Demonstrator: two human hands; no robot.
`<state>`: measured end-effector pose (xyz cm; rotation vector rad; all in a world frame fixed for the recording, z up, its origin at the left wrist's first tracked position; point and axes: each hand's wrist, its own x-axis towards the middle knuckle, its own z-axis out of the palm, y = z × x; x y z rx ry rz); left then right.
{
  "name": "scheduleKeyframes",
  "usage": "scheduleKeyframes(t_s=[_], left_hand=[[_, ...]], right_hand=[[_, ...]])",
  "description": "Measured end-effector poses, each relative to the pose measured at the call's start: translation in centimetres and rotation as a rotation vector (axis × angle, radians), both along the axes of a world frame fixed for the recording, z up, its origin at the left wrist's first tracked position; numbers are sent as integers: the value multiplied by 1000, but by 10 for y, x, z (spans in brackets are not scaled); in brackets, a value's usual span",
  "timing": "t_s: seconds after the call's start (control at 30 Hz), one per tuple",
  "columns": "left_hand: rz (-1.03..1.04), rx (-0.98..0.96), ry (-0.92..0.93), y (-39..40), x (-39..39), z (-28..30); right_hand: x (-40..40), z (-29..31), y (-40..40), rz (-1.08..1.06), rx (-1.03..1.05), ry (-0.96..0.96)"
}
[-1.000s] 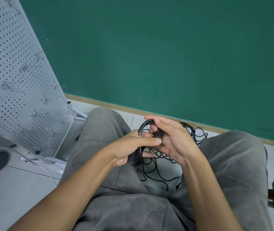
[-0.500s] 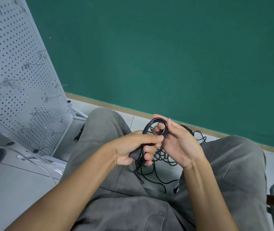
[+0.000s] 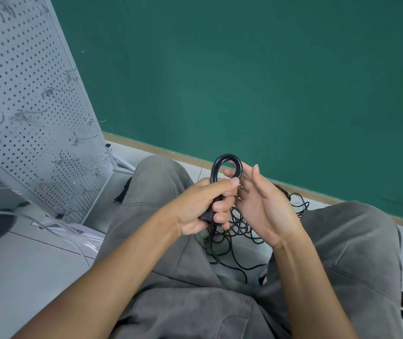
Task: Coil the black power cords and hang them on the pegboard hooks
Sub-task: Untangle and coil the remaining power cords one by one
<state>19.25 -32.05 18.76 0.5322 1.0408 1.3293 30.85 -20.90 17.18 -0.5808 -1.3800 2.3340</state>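
Since the earlier pictures, the loop (image 3: 226, 167) of the black cord was raised higher and was made rounder, and the right hand (image 3: 263, 206) was opened further, so that its palm was now turned toward the left hand (image 3: 201, 206).

The left hand was closed as a fist around the gathered strands of the cord, with the thumb laid over the top and the other fingers curled below. 1 loop was seen standing up from this fist, above both knees. The right hand was held just beside the loop, with the fingers (image 3: 254, 173) nearly straight and only the fingertips close to the right side of the loop; it could not be told whether they were touching it, and nothing was gripped by this hand.

The rest of the cord (image 3: 242, 228) was left hanging down from the left fist and was spread in a loose tangle on the floor (image 3: 24, 265) between the legs, which were covered by grey trousers (image 3: 354, 253).

At the left, the white pegboard (image 3: 24, 106) was seen leaning, with several metal hooks (image 3: 83, 139) fixed on it. A green wall (image 3: 244, 69) was seen behind.
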Motion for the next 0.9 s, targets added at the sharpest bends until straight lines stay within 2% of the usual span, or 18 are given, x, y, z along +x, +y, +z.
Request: scheduleKeyframes(t_s=[0.13, 0.23, 0.3, 0.47, 0.53, 0.73, 0.9], left_hand=[[149, 38, -3, 7, -13, 4], [298, 30, -25, 13, -29, 9], [392, 32, -42, 15, -41, 9], [533, 38, -135, 15, -62, -3], [588, 44, -132, 15, -69, -5], [661, -33, 43, 17, -79, -10], [568, -26, 232, 23, -59, -17]], right_hand=[[0, -8, -14, 116, 14, -151], [-3, -16, -25, 226, 97, -297], [-5, -17, -29, 261, 150, -328], [-8, -18, -34, 324, 435, -435], [-5, -20, -37, 379, 484, -469], [-3, -9, -38, 350, 617, -409], [-4, 17, -30, 272, 758, -314]])
